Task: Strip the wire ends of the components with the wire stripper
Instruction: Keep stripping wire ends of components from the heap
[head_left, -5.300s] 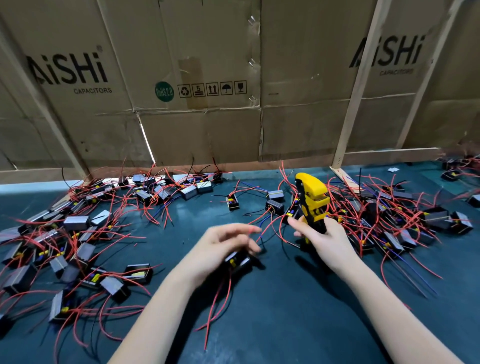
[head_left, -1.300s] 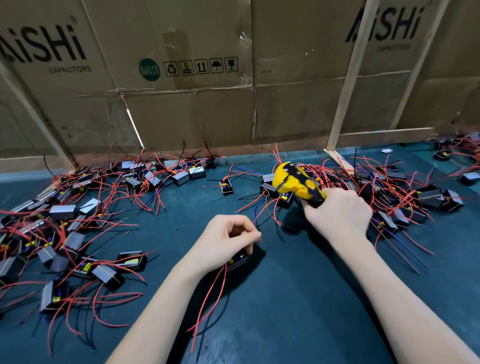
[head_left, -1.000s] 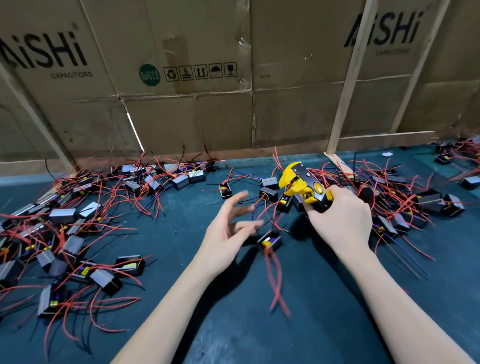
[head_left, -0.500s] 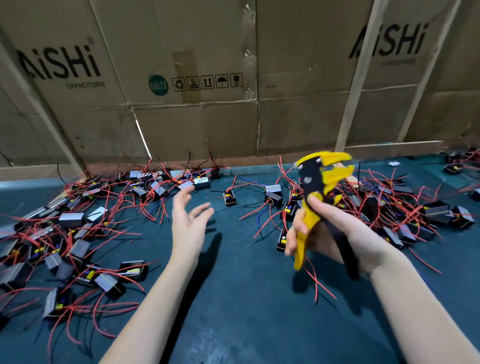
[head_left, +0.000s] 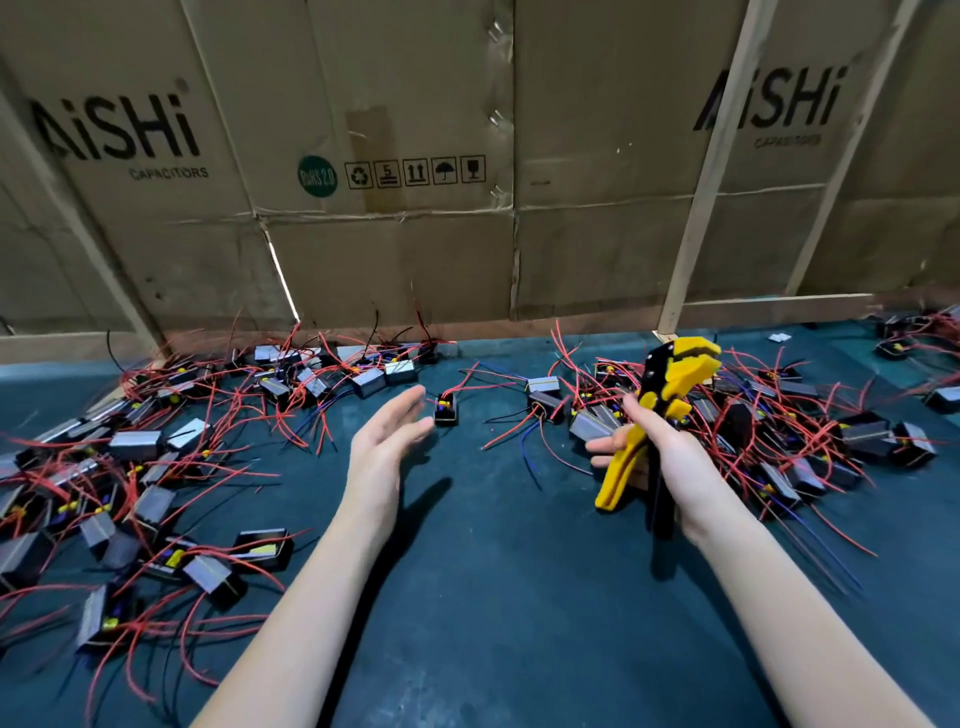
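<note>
Here, right hand (head_left: 670, 457) grips chunky yellow-black wire stripper (head_left: 660, 415); left hand (head_left: 384, 447) flat, empty, slightly blurred.

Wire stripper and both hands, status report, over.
Right hand gripping wire stripper, head up, off the mat. Left hand open, empty, reaching toward lone component ahead. Wired components piled both sides; nothing blocking the reach.

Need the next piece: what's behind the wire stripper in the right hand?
Behind the wire stripper, held upright by the right hand, lies the right pile of components with tangled red wires. The units directly behind the tool and hand are covered.
</note>
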